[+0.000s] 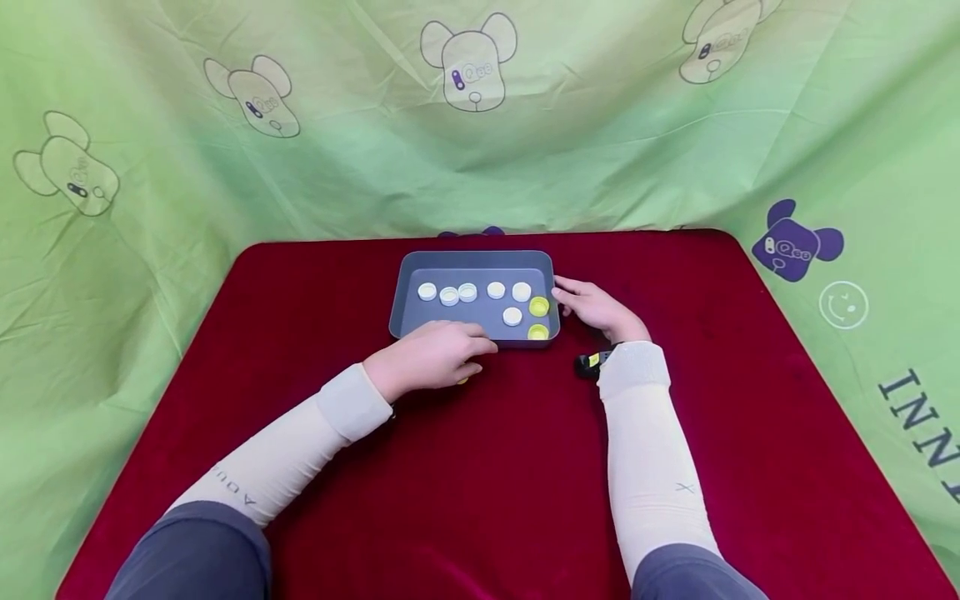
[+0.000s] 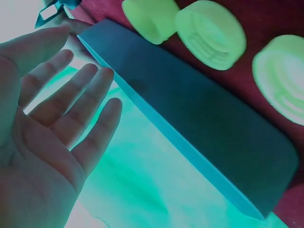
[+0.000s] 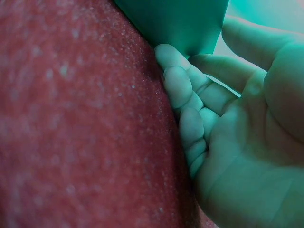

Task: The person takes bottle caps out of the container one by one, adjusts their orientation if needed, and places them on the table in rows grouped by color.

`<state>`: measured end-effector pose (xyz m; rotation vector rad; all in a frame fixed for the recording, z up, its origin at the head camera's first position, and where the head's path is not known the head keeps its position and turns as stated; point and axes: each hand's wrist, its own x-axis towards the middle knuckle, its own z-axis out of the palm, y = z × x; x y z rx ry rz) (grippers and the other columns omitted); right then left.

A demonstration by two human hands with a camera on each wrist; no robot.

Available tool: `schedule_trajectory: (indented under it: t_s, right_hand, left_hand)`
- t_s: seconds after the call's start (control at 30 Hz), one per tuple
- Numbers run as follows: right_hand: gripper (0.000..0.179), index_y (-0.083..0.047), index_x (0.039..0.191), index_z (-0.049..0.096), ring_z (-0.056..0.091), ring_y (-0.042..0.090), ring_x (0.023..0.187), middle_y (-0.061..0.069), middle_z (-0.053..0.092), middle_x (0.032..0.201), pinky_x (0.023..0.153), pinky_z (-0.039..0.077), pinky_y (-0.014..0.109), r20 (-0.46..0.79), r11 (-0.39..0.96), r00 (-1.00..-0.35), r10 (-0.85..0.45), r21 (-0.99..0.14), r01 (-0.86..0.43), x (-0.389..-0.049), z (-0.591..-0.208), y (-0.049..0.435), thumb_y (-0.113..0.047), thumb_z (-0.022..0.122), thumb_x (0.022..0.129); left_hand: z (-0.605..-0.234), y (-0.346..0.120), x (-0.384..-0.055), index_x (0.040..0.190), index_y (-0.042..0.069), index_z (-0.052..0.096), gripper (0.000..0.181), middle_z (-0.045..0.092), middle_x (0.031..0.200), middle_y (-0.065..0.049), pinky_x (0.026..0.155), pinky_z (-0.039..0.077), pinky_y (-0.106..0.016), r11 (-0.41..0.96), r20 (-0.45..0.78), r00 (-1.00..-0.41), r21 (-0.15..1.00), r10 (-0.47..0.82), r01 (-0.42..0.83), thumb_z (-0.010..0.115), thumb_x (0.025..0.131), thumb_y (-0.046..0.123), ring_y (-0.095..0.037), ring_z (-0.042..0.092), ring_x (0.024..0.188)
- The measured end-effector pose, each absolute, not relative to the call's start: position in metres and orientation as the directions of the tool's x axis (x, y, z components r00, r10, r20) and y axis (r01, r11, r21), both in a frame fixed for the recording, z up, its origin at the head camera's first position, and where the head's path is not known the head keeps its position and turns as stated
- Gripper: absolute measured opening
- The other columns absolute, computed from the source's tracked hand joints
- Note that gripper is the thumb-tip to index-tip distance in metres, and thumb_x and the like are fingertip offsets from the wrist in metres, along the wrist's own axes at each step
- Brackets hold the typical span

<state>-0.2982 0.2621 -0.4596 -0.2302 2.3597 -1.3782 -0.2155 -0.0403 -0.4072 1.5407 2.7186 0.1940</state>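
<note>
Near the table's far side lies a grey rectangular tray (image 1: pixel 471 260) with several white bottle caps (image 1: pixel 496 290) and two yellow caps (image 1: pixel 538 306) in it. My left hand (image 1: pixel 435 357) hovers over the tray's near rim, fingers extended and holding nothing. In the left wrist view its palm (image 2: pixel 42 142) faces the camera, fingertips beside the rim. Three yellow bottle caps (image 2: pixel 211 35) lie on the cloth along the tray's outer wall, mostly hidden beneath this hand in the head view. My right hand (image 1: pixel 596 308) grips the tray's right side, its lower fingers (image 3: pixel 178 88) curled against the cloth.
A dark red cloth (image 1: pixel 480 483) covers the table. Green printed curtain (image 1: pixel 600 150) hangs behind the table and along both sides. A small black device (image 1: pixel 592 363) sits at the right wrist.
</note>
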Motion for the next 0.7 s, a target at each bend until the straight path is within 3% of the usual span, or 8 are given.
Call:
schedule_trajectory:
  t_s: [0.33,0.7]
  right_hand:
    - [0.058,-0.017,0.154,0.029,0.049,0.029,0.098,0.018,0.052,0.104,0.097,0.031,0.041,-0.258,0.49,-0.907,-0.333,-0.869,0.067,-0.297,-0.461,0.262,-0.038,0.047,0.103]
    - [0.056,-0.011,0.154,0.026,0.047,0.035,0.101,0.025,0.05,0.109,0.096,0.031,0.043,-0.308,0.469,-0.891,-0.334,-0.874,0.126,-0.297,-0.451,0.26,-0.027,0.045,0.104]
  left_hand:
    - [-0.403,-0.022,-0.221,0.118,0.013,0.069,0.028,0.064,0.109,0.002,0.085,0.05,-0.031,0.47,0.025,-0.476,0.118,0.879,0.875,0.066,0.091,0.019,-0.012,0.061,0.097]
    - [-0.403,-0.005,-0.229,0.118,0.013,0.07,0.027,0.064,0.109,0.003,0.082,0.051,-0.031,0.437,0.033,-0.442,0.104,0.896,0.893,0.065,0.092,0.02,-0.011,0.062,0.096]
